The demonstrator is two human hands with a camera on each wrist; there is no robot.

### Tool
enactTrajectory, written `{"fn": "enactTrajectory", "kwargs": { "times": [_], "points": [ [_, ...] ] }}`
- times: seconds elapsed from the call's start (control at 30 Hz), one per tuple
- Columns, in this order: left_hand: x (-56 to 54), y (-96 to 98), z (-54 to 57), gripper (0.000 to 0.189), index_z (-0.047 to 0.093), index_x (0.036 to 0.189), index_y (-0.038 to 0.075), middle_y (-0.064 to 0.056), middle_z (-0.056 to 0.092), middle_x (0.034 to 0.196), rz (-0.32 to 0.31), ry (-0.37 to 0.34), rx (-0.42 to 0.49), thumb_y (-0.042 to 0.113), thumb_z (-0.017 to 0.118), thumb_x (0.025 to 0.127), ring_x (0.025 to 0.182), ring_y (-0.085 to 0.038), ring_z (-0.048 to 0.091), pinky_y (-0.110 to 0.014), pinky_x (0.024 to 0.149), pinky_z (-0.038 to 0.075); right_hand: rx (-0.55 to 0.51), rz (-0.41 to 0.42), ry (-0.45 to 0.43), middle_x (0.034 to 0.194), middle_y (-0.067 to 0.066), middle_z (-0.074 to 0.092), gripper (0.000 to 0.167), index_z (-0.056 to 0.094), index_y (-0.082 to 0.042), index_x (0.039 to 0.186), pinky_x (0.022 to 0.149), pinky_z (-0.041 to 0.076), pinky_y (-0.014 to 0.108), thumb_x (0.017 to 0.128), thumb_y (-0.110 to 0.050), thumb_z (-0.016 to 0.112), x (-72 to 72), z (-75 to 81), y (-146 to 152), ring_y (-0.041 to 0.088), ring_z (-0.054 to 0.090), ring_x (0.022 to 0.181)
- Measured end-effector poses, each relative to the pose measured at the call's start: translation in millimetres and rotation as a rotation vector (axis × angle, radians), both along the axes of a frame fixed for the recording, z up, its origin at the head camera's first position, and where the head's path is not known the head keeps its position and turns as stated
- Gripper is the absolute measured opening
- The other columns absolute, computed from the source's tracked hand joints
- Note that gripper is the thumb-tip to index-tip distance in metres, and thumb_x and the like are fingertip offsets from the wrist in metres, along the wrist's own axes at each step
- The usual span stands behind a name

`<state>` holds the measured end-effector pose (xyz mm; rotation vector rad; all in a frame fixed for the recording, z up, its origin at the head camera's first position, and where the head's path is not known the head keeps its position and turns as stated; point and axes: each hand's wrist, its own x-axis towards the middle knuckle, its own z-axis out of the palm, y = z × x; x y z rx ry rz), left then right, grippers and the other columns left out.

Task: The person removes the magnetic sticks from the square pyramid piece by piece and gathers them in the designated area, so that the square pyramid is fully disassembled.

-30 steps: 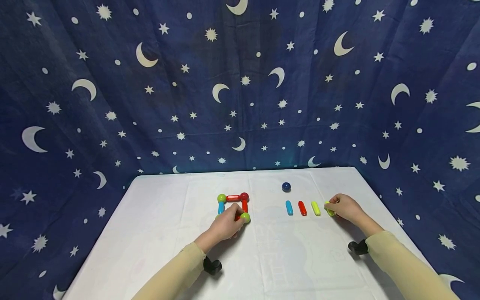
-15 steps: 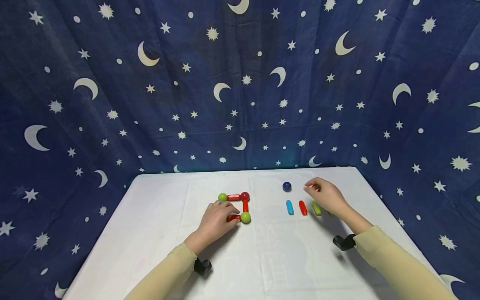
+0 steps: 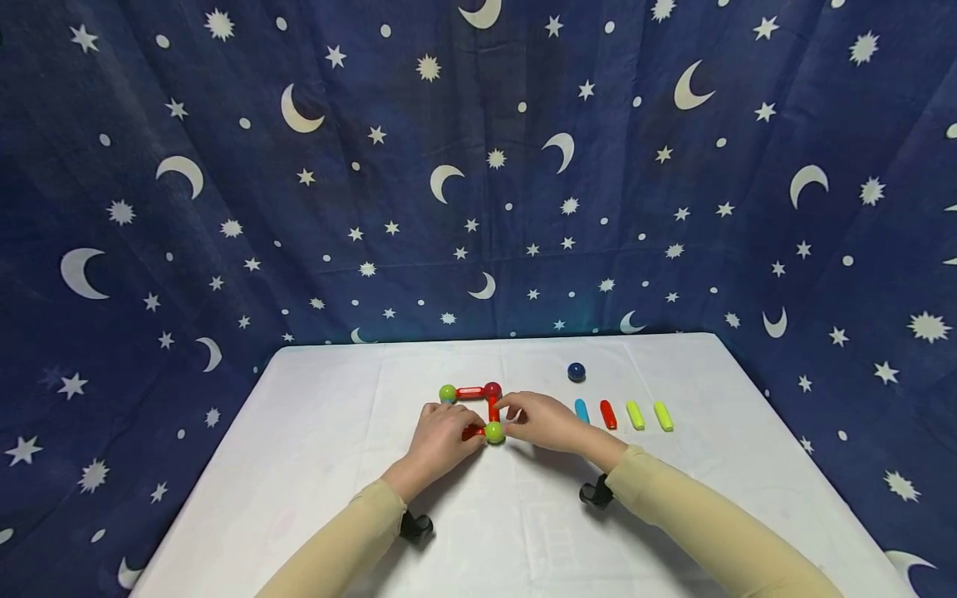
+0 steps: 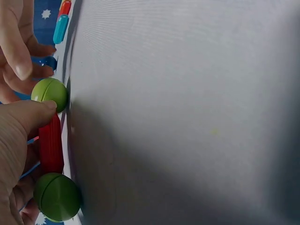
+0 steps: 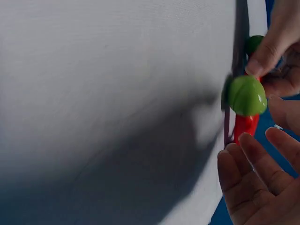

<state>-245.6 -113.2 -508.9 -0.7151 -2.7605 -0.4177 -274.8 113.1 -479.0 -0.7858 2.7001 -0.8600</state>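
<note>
A square of magnetic sticks and balls lies on the white table, its front side partly covered by my left hand (image 3: 443,436). Thumb and fingers of that hand pinch the front red stick (image 4: 50,147), the thumb tip right at the front right green ball (image 4: 50,93). Another green ball (image 4: 57,197) sits at the stick's other end. My right hand (image 3: 542,421) is beside the right red stick (image 3: 493,409), fingers spread and holding nothing, close to the front right ball. At the back are a red ball (image 3: 492,389), a red stick (image 3: 471,393) and a green ball (image 3: 447,394).
Right of the square, loose sticks lie in a row: a blue stick (image 3: 581,410), a red stick (image 3: 609,414), a yellow stick (image 3: 635,414) and another yellow stick (image 3: 663,416). A dark blue ball (image 3: 576,372) lies behind them. A star-patterned cloth (image 3: 478,208) hangs behind the table.
My right hand has left the far right yellow stick, which stays on the table, and moved left to the square. The left hand stays at the square's front side, its fingers shifted slightly.
</note>
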Motion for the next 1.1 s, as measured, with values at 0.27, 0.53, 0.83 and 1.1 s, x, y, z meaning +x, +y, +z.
{"fn": "enactTrajectory", "kwargs": {
  "times": [0.27,0.53,0.83,1.1],
  "points": [
    [-2.7,1.7,-1.2,0.014,0.076,0.096,0.022,0.011,0.069,0.089,-0.011,-0.025,0.021,0.032,0.082,0.087,0.083,-0.010,0.057,-0.039,0.083,0.039,0.015,0.097,0.009,0.098,-0.012,0.067,0.026,0.074,-0.019,0.119,0.081,0.050,0.035,0.093,-0.022,0.074,-2.0,-6.7,-11.6,0.010,0.058,0.085],
    [-5.1,1.6,-0.2,0.012,0.076,0.095,0.020,0.011,0.069,0.088,-0.016,-0.060,0.050,0.029,0.081,0.088,0.080,-0.008,0.057,-0.038,0.083,0.039,0.003,0.062,-0.030,0.097,-0.016,0.068,0.024,0.076,-0.022,0.114,0.085,0.048,0.035,0.091,-0.022,0.078,-3.3,-7.6,-14.4,0.011,0.058,0.087],
    [-5.5,2.7,0.6,0.012,0.076,0.094,0.021,0.012,0.067,0.085,-0.019,-0.072,0.057,0.029,0.081,0.088,0.078,-0.006,0.055,-0.037,0.080,0.038,-0.004,0.077,-0.014,0.092,-0.016,0.066,0.021,0.075,-0.022,0.109,0.082,0.048,0.035,0.089,-0.021,0.081,-4.1,-9.1,-13.4,0.012,0.057,0.084],
    [-2.9,3.1,-1.7,0.009,0.076,0.092,0.023,0.013,0.067,0.085,-0.024,-0.076,-0.010,0.030,0.079,0.088,0.080,-0.010,0.058,-0.039,0.080,0.038,0.024,0.077,-0.009,0.089,-0.016,0.064,0.020,0.075,-0.023,0.109,0.080,0.047,0.033,0.090,-0.022,0.080,-4.0,-9.7,-13.2,0.011,0.056,0.082]
  ]
}}
